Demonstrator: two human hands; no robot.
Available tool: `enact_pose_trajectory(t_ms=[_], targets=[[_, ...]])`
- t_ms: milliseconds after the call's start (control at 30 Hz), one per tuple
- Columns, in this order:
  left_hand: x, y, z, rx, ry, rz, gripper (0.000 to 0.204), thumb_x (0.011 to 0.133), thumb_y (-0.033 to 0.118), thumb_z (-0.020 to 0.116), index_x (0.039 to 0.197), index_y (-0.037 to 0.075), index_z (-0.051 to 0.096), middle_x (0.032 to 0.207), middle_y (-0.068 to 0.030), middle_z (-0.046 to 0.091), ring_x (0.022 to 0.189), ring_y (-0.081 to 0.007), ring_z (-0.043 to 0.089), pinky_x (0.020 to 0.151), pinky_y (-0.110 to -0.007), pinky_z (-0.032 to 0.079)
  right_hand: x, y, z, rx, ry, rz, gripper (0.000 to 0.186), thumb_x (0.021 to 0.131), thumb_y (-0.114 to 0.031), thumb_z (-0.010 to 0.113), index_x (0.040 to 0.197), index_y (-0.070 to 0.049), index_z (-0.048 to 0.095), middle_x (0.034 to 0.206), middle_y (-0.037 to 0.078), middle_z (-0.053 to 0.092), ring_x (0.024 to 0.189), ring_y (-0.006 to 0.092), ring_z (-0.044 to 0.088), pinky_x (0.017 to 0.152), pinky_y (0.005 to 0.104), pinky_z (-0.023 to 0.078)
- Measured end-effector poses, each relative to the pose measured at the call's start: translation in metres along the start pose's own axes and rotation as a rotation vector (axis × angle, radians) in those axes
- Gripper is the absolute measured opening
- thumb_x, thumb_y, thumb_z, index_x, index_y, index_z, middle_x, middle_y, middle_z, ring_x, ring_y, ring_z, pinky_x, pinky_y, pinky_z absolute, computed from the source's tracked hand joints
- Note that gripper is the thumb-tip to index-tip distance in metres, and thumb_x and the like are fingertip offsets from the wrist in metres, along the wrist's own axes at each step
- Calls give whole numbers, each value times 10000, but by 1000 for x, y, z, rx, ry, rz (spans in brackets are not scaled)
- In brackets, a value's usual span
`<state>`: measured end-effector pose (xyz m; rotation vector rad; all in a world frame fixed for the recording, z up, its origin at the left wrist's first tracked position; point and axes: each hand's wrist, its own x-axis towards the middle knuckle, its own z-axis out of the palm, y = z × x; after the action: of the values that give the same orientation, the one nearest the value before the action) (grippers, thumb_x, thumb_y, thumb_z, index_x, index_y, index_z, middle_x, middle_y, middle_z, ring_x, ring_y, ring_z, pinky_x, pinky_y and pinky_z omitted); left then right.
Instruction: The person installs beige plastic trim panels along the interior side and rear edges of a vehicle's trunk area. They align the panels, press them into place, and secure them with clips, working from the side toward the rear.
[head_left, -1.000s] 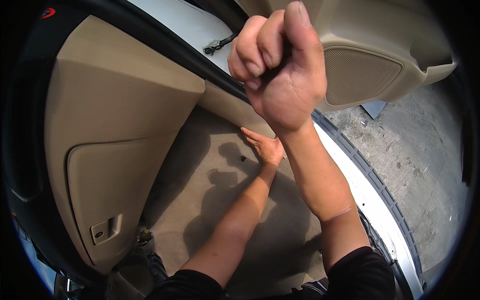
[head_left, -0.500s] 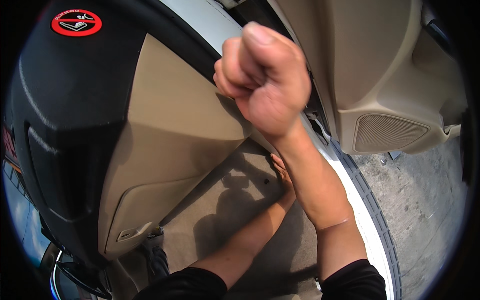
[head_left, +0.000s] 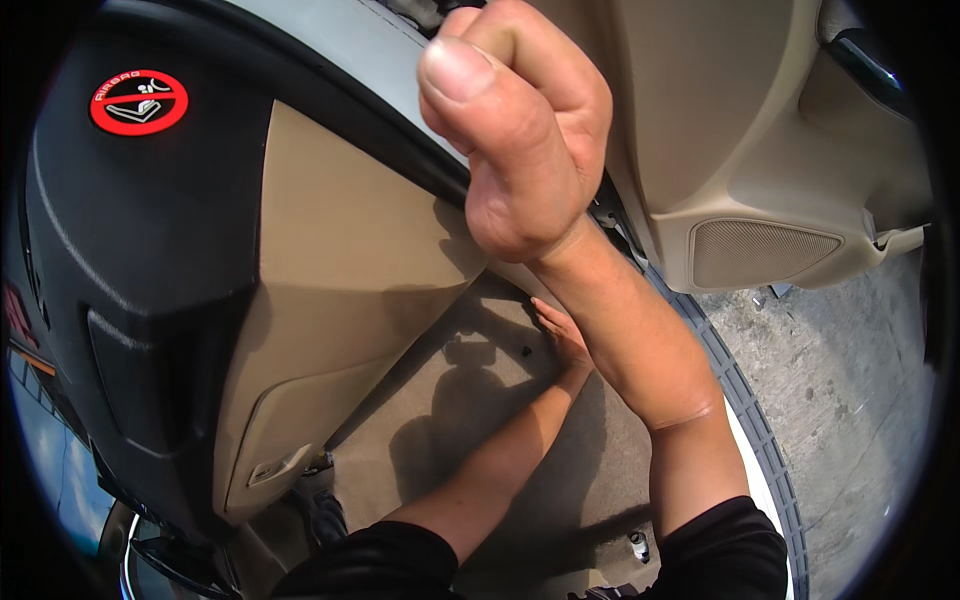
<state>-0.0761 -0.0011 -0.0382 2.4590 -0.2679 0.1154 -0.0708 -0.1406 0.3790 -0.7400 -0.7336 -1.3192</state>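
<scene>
My right hand is raised close in front of me, closed in a fist with the thumb bent over the curled fingers. Nothing shows in it, and it covers part of the door opening behind. Lower down, my left hand lies with its fingers stretched out against the beige trim at the edge of the car's carpeted floor. My right forearm partly hides it. To the left stands the black and beige dashboard, its beige glove box below.
At the right is an open beige door panel with a speaker grille. A grey ribbed sill strip borders concrete ground. A round red warning sticker is on the dashboard. A small white object lies on the carpet.
My right fist has risen and come nearer, looking larger now. My left hand stays at the trim. The whole view has shifted slightly.
</scene>
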Motion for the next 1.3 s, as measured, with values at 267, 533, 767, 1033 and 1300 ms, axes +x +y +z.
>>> enact_pose_trajectory(t_ms=[267, 533, 767, 1033, 1300], targets=[[2, 4, 8, 30, -37, -14, 1343, 841, 411, 815, 1565, -134, -177, 1641, -417, -44, 1561, -529, 38, 1289, -524, 125, -37, 68, -26, -749, 29, -291, 93, 974, -170, 683, 965, -80, 664, 831, 53, 673, 690, 264, 586, 695, 396, 464], [0, 39, 5, -60, -140, -149, 1407, 769, 337, 874, 1563, -119, -193, 1649, -395, -58, 1564, -508, 56, 1293, -527, 133, -63, 67, -39, -722, 88, -177, 119, 1015, -142, 611, 975, -47, 670, 806, 87, 650, 679, 294, 588, 630, 384, 484], [-2, 40, -21, -125, -47, -92, 1344, 802, 340, 851, 1579, -112, -149, 1630, -414, 3, 1534, -536, 133, 1271, -554, 166, -244, -6, -153, -1011, 69, 391, 263, 1062, -237, 530, 1105, -20, 673, 1106, 208, 673, 1039, 336, 633, 959, 462, 485], [-3, 25, -20, -274, 164, -18, 1006, 998, 418, 627, 1601, -92, 2, 1623, -378, 158, 1519, -500, 210, 1259, -532, 215, -267, 43, -166, -1064, 4, 522, 534, 987, -313, 608, 1417, -21, 486, 1429, 250, 522, 1304, 437, 489, 1117, 518, 369], [11, 24, -27, -861, 124, 9, 850, 1060, 428, 504, 1591, -73, 69, 1660, -292, 199, 1545, -371, 233, 1267, -440, 185, -308, 35, -184, -1418, -119, 705, 671, 1042, -468, 479, 1591, -100, 361, 1544, 262, 445, 1374, 462, 463, 1162, 530, 355]])
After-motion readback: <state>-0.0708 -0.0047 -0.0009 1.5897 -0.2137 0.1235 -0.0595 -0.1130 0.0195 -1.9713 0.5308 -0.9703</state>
